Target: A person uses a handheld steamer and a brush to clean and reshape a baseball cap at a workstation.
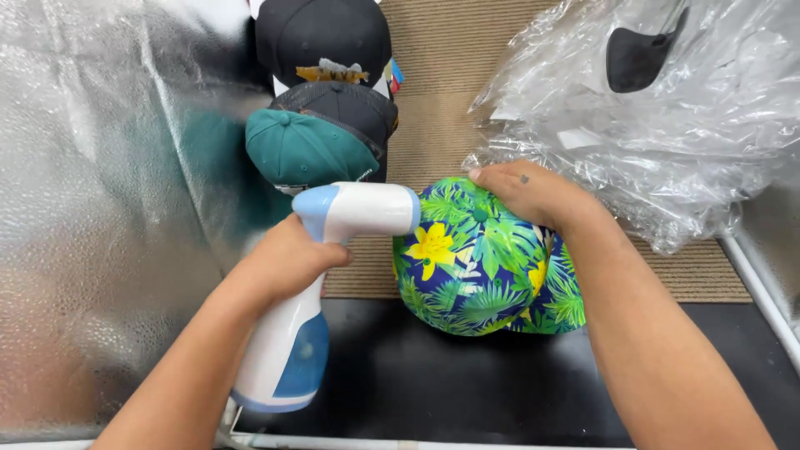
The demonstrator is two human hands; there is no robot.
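The left hand [287,258] has its grip closed around the neck of a white and blue plastic handheld garment steamer [321,283], whose nozzle head points right, almost touching a rounded fabric cap printed with green leaves and yellow flowers on dark blue [475,262]. The right hand [529,192] lies on the far top of that floral cap, fingers curled loosely over its crown, grip only partly closed. The cap stands on the black worktop [433,383], just right of the left grip. Beyond the left grip lie a teal cap [304,150] and two black caps [325,37]; beyond the right grip sits crinkled clear plastic wrapping [667,117].
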